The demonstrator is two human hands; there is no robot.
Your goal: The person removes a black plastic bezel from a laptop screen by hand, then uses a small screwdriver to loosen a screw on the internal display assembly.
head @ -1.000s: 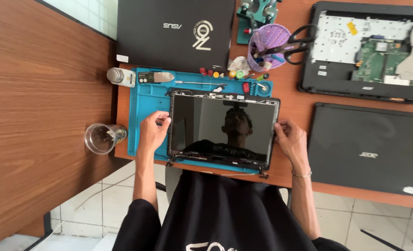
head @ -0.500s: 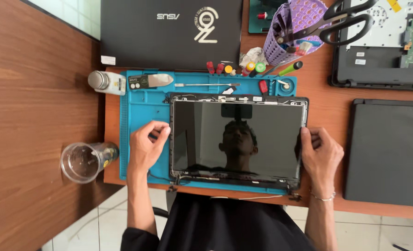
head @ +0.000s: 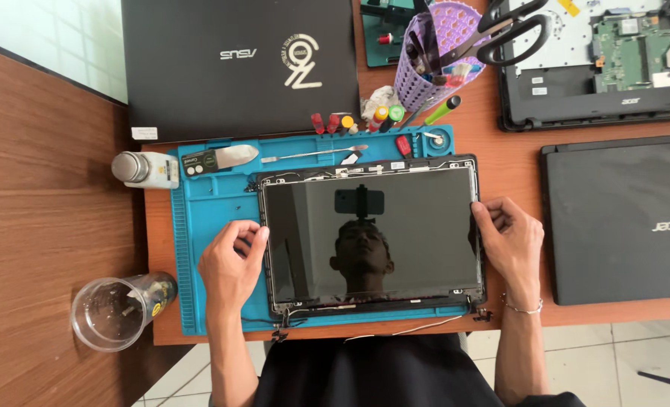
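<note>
A laptop screen assembly with a dark glossy panel lies flat on a blue work mat at the table's near edge. My left hand rests on the mat with curled fingers touching the screen's left edge. My right hand grips the screen's right edge, a bracelet on its wrist. Loose thin cables trail from the screen's lower corners over the table edge.
A closed black laptop lies behind the mat. A purple tool cup with scissors stands at the back. An opened laptop base and another closed laptop lie to the right. A small bottle and a clear cup sit to the left.
The view has moved closer and the screen now lies flatter on the mat. Both hands stay at its left and right edges.
</note>
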